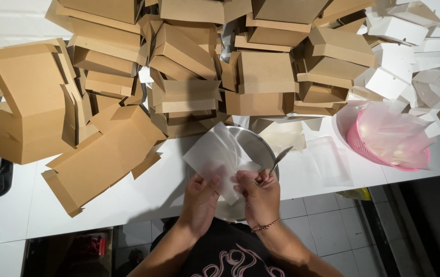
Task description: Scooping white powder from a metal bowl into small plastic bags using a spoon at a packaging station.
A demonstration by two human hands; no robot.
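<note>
Translucent paper sheet [219, 160] pinched by fingers of left hand [199, 197] and right hand [259, 194] above metal bowl [259, 149]

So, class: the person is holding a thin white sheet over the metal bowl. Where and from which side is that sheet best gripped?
Probably the near edge, pinched from the person's side. The white sheet is thin and limp, slanting away over the metal bowl, and the left hand and right hand already meet it there.
</note>
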